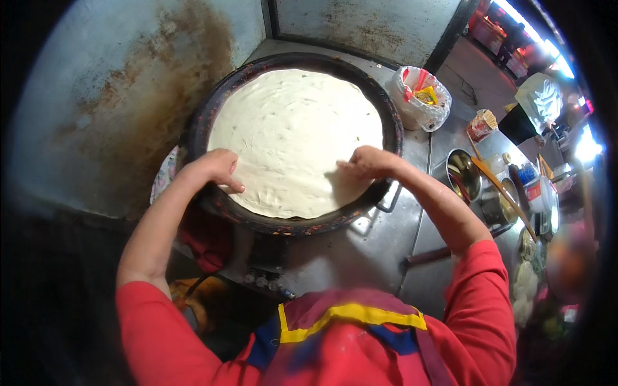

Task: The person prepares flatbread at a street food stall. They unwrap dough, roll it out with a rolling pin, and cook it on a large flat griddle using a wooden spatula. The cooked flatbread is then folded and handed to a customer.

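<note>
A wide, round sheet of pale raw dough (290, 138) lies spread over a big black round griddle pan (215, 103), covering most of its inside. My left hand (221, 168) is at the near left edge of the dough, its fingers curled and its thumb stretched along the surface. Across from it, my right hand (365, 163) is closed at the right near edge, fingertips bunched against the dough and casting a shadow. Small green flecks show in the dough. The undersides of both hands are hidden.
A metal wall panel (148, 83) with brown stains rises at the left. Right of the pan stand a bag-lined bin (421, 106), a cup of sticks (481, 124), metal pots (462, 170) and a long wooden utensil (505, 193). Knobs (261, 281) line the near counter edge.
</note>
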### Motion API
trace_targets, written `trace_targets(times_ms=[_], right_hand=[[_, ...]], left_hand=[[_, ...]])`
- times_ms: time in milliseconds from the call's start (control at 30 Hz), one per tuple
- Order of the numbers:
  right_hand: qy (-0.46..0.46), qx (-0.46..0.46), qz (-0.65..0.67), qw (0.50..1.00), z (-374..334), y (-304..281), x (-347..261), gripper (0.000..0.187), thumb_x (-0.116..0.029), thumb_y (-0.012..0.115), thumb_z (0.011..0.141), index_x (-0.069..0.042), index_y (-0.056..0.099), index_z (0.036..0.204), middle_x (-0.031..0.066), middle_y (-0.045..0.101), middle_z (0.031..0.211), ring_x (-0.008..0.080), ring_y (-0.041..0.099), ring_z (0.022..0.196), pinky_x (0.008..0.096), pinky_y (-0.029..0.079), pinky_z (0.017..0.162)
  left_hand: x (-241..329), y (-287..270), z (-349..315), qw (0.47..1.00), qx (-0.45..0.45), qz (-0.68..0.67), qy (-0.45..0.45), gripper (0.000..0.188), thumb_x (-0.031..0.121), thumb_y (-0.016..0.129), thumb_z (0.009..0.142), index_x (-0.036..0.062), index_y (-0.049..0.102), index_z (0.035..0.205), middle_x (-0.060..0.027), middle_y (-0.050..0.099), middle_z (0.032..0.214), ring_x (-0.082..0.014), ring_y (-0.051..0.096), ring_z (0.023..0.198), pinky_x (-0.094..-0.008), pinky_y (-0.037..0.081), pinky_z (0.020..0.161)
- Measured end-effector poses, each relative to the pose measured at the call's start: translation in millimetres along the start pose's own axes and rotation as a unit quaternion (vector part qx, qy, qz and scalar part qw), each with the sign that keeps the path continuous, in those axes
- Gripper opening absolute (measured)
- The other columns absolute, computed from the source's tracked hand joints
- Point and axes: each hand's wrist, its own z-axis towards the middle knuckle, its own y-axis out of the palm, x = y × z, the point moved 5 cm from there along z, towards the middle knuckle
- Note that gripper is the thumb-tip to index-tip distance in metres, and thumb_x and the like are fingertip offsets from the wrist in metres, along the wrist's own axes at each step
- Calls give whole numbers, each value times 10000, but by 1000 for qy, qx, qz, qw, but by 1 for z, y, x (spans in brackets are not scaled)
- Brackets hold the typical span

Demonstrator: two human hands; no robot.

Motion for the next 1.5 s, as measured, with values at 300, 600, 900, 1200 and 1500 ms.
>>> trace_targets(times_ms=[300, 600, 900, 1200, 1500], right_hand=[[13, 163, -189, 968, -1, -37, -37, 408, -433, 607, 960, -57, 755, 900, 155, 704, 774, 293, 695, 803, 438, 533, 741], [-303, 250, -258, 882, 43, 32, -133, 303, -124, 550, 899, -181, 684, 1165, 46, 556, 1060, 229, 529, 1051, 365, 396, 936], [-296, 383, -89, 870, 5, 4, -137, 262, -120, 555, 927, -123, 654, 1170, 67, 631, 1105, 259, 593, 1055, 382, 428, 957], [81, 545, 130, 824, -255, 146, -8, 171, 24, 665, 858, -24, 705, 1017, 129, 703, 924, 275, 695, 822, 355, 549, 750], [392, 538, 371, 647, -386, 376, 80, 298, -126, 670, 933, 28, 667, 1189, 126, 722, 1088, 175, 683, 1007, 315, 547, 897]], left_hand=[[4, -13, 2, 987, 146, -68, 2, 337, 335, 845, 711, 76, 655, 814, -122, 664, 826, -313, 650, 837, -393, 516, 746], [73, 1, -29, 913, 330, 102, 219, 250, 208, 809, 771, 145, 763, 1009, -150, 586, 1347, -340, 458, 1347, -505, 313, 1170], [76, -2, -15, 942, 284, 81, 160, 403, 376, 701, 891, 137, 698, 1215, -186, 459, 1500, -361, 342, 1440, -532, 196, 1206], [169, -3, -168, 893, 110, -172, 400, 351, 210, 738, 893, 27, 685, 1188, -173, 697, 1163, -363, 640, 1120, -413, 497, 986], [263, 128, -180, 887, 0, -240, 396, 353, 237, 737, 907, 40, 691, 1195, -195, 707, 1137, -343, 687, 1046, -381, 534, 900]])
